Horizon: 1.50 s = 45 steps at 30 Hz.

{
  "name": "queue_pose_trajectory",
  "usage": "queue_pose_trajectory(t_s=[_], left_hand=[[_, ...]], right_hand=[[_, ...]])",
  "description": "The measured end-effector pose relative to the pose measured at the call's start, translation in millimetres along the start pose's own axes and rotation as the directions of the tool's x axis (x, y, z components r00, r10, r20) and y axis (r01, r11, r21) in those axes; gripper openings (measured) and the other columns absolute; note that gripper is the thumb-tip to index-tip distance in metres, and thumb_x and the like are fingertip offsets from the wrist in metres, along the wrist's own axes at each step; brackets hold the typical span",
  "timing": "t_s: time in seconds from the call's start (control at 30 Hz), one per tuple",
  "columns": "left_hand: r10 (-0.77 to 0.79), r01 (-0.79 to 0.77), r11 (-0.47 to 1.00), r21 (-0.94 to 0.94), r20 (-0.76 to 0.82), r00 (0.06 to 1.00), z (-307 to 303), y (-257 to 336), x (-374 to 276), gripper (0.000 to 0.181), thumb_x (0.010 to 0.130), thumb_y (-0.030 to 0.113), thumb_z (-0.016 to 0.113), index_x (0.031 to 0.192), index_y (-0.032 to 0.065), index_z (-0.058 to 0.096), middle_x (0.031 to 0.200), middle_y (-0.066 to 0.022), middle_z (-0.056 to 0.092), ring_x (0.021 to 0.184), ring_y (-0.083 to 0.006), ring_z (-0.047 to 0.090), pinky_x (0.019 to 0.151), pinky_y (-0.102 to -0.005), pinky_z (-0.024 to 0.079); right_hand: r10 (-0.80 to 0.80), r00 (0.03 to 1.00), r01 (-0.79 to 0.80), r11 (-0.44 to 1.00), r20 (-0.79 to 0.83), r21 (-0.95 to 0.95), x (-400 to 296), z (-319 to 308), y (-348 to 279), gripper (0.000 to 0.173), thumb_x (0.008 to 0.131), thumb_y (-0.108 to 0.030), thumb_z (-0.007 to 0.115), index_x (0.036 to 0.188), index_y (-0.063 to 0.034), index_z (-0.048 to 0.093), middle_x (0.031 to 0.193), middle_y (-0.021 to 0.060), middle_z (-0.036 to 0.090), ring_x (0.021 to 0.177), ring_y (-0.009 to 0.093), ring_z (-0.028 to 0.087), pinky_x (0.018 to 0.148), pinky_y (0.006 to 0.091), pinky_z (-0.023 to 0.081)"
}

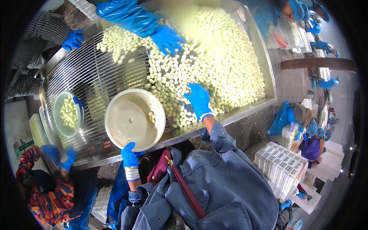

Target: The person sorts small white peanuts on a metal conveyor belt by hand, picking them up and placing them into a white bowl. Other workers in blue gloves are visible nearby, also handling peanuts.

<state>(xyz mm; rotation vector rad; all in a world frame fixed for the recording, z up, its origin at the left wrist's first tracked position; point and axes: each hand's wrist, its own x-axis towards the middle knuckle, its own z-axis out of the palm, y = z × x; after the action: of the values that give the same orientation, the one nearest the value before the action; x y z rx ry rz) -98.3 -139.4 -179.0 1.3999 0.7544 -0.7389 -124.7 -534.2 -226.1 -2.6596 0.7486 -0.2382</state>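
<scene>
Pale green oval pieces, perhaps peeled fruit or cocoons, are heaped on the right of a metal sorting table. My right hand, in a blue glove, reaches onto the thin edge of the heap, fingers spread; whether it touches pieces is unclear. My left hand, also blue-gloved, is at the near rim of a white plastic basin, its thumb over the rim. The basin holds a few brownish pieces and stands on the slatted metal rack. A co-worker's gloved hand is over the pieces across from me.
A pale green bowl of pieces stands on the rack's left, near a co-worker in a patterned top. Another co-worker's gloved hand rests at the far left edge. Stacked white trays stand behind the table at right.
</scene>
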Motion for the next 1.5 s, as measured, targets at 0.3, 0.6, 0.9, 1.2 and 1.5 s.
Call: queue_pose_trajectory(t_s=[0.3,0.6,0.9,1.2,1.5], left_hand=[[-0.018,0.017,0.998,-0.067,-0.005,1.0,-4,1,-7,0.044,0.083,0.024,0.066,0.121,0.002,0.06,0.11,-0.0175,0.068,0.091,-0.0329,0.07,0.059,-0.0426,0.06],[0.03,-0.03,0.999,-0.036,-0.01,0.999,0,2,-10,0.044,0.083,0.024,0.065,0.119,-0.0006,0.061,0.107,-0.0178,0.068,0.09,-0.0314,0.071,0.057,-0.0386,0.06],[0.066,-0.067,0.994,-0.087,-0.008,0.998,-4,-2,-11,0.041,0.086,0.019,0.063,0.118,-0.0077,0.058,0.102,-0.0214,0.068,0.082,-0.0346,0.072,0.056,-0.0403,0.062],[-0.003,-0.001,0.995,-0.096,-0.037,0.999,2,6,-17,0.042,0.086,0.018,0.064,0.119,-0.0071,0.059,0.105,-0.0212,0.068,0.083,-0.0349,0.072,0.056,-0.0403,0.062],[-0.002,0.001,0.998,-0.062,-0.017,1.0,-2,-1,-10,0.048,0.084,0.024,0.063,0.125,0.0005,0.057,0.11,-0.0172,0.068,0.092,-0.0312,0.07,0.057,-0.0383,0.061]], right_hand=[[-0.007,0.986,0.006,1.0,0.169,0.006,17,-8,-6,0.049,0.079,-0.029,0.079,0.123,-0.0119,0.065,0.096,0.0117,0.066,0.087,0.031,0.067,0.076,0.0432,0.053],[-0.46,0.863,0.492,0.859,0.21,-0.142,50,15,-1,0.021,0.083,-0.029,0.069,0.094,-0.0111,0.068,0.083,0.0074,0.064,0.08,0.025,0.066,0.07,0.0403,0.05],[-0.283,0.95,0.278,0.959,0.129,0.06,45,21,-13,0.017,0.084,-0.028,0.074,0.089,-0.0132,0.068,0.09,0.0119,0.067,0.073,0.027,0.069,0.063,0.0398,0.054],[-0.13,0.841,-0.361,0.588,0.525,0.724,18,-30,-101,0.03,0.082,-0.023,0.081,0.108,-0.0088,0.075,0.1,0.0086,0.074,0.082,0.018,0.07,0.076,0.0331,0.056],[-0.306,0.951,0.282,0.914,0.039,0.293,45,36,-33,0.015,0.084,-0.014,0.068,0.099,-0.0126,0.073,0.094,0.0082,0.068,0.078,0.028,0.068,0.068,0.0387,0.055]])
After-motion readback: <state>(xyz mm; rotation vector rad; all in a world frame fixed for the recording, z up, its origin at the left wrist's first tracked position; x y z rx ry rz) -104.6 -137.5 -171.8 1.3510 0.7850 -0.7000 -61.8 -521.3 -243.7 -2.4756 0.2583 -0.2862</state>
